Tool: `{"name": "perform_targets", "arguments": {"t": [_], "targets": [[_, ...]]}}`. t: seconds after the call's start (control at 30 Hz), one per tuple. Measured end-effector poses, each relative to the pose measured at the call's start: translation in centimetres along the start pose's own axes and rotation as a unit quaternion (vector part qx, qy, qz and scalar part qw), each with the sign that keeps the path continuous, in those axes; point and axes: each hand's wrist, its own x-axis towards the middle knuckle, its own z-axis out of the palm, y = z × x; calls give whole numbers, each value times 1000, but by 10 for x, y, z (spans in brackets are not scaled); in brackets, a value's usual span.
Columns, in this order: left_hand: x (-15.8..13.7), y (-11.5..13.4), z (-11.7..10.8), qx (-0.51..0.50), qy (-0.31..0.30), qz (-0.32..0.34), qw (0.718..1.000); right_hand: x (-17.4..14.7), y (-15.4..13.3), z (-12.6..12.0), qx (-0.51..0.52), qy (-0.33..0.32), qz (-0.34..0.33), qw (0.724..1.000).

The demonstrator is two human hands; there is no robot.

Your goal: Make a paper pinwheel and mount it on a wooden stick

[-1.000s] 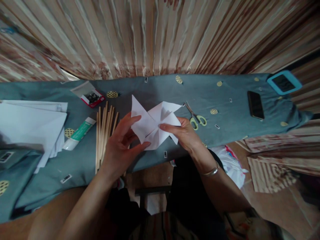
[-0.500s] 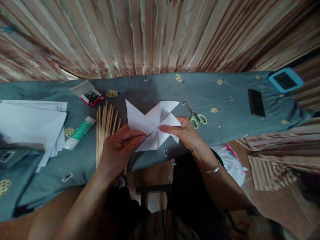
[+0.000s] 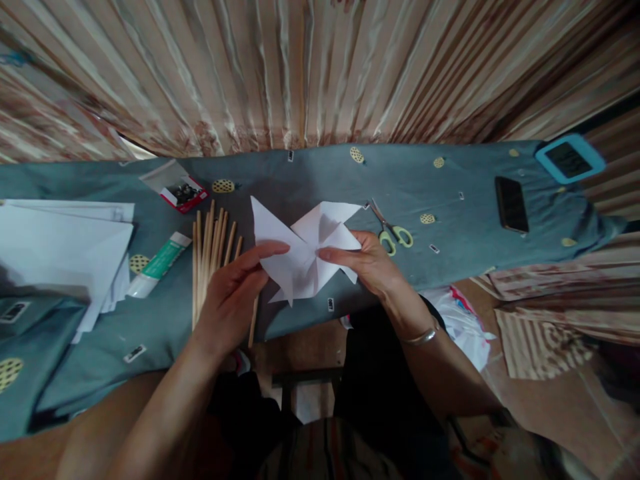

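Over the tabletop, the right hand clamps its grip on the paper pinwheel near the centre while the left hand touches one vane, pinching or not I can't tell: vane-shaping, apparently, so the next move wants that centre steady.

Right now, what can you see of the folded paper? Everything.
The paper is plain white, creased and folded into pointed flaps around a centre, pinwheel-like. It's held over the cloth, left of the scissors. The right hand grips its right side up to the centre; the left hand touches its left flap.
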Motion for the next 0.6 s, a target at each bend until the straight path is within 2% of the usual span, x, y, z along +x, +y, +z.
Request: {"name": "perform_targets", "arguments": {"t": [0.13,0.2,0.6], "targets": [[1,-1,-4,67,-29,46,996,-1,-1,-1,-5,5,-1,1000],[1,-1,-3,75,-31,46,996,-1,-1,-1,-8,4,-2,1000],[4,-4,11,87,22,52,995,-3,-1,2,-27,-25,-21,999]]}}
